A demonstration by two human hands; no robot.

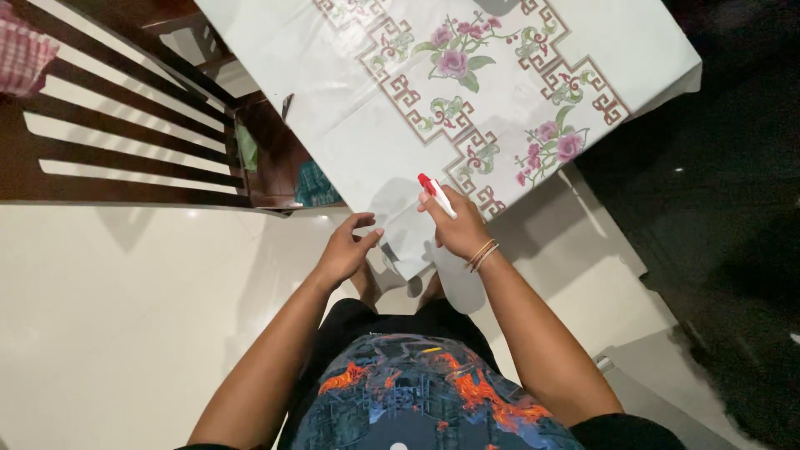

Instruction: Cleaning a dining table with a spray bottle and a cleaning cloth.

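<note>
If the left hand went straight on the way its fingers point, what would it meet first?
Probably the corner of the tablecloth hanging just ahead of the left hand; past that, the right hand with the red-capped marker. Depth is unclear.

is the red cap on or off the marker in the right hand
On. The red cap sits on the top end of the white marker, which the right hand grips; the left hand is empty.

No packages, labels, signs or screens show in this view. A small green scrap [247, 147] and a teal patterned piece [317, 185] lie on the chair seat [275, 133]; possibly wrappers, too dim to tell.
</note>
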